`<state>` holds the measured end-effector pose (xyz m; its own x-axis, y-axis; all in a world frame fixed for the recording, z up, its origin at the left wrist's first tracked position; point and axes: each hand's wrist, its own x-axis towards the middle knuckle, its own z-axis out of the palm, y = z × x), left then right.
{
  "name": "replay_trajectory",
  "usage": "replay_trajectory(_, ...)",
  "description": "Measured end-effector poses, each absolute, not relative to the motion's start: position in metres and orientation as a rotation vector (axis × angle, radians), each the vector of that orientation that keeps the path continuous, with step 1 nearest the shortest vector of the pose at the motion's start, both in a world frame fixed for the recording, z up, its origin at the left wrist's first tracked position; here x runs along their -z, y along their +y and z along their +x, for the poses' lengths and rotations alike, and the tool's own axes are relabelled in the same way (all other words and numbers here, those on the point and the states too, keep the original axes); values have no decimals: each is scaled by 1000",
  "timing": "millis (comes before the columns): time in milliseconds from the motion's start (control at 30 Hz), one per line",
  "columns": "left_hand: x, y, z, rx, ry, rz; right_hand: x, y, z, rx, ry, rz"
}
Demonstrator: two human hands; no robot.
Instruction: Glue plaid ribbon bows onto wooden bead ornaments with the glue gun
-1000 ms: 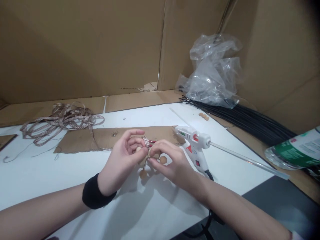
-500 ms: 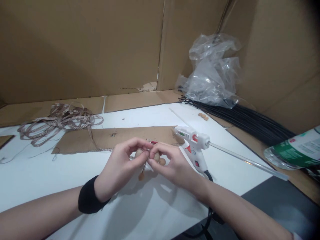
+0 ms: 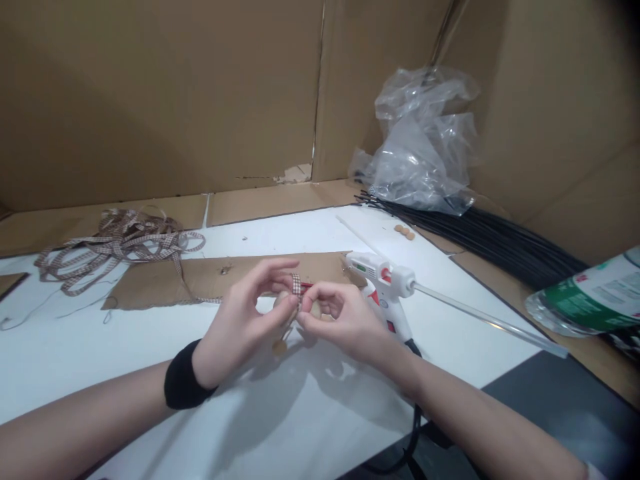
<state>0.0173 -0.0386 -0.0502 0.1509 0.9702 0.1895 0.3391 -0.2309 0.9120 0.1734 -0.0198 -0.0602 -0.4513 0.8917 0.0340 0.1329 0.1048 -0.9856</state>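
My left hand [image 3: 245, 310] and my right hand [image 3: 345, 320] meet above the white tabletop, thumbs nearly touching. Between them is a small craft piece with round wooden parts, partly hidden by my fingers; a flat wooden disc [image 3: 279, 347] hangs below on a thin stem. A short length of brown-and-white checked ribbon [image 3: 297, 285] stands up where my fingertips pinch. My left thumb presses at the ribbon, while the left index finger is lifted and bent above. The right thumb and index finger pinch beside it. A thin red item [image 3: 306, 285] shows behind the right fingertips.
Behind my hands lies a cardboard strip [image 3: 165, 283], with a heap of checked ribbon [image 3: 125, 240] at left. A white glue gun [image 3: 375, 270] with a clear stick sits right. Beyond are small wooden discs [image 3: 404, 232], black rods [image 3: 450, 233], a plastic bag [image 3: 425, 147] and a bottle [image 3: 590, 300].
My left index finger has lifted away from the pinch, exposing more of the checked ribbon, which now stands up between the hands. The hanging disc has shifted slightly left.
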Motion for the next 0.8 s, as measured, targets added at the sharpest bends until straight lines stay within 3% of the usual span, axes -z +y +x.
replay_trajectory(333, 44, -26, 2, -594, 1278, 1763, 67, -19, 175, -1099, -1923, -957)
replay_trajectory(500, 40, -28, 8, -667, 1314, 1720, 66, -20, 174, -1109, -1922, -969)
replay_trajectory(800, 44, -42, 13, -863, 1365, 1925, 63, -15, 175, -1492, -1620, -995)
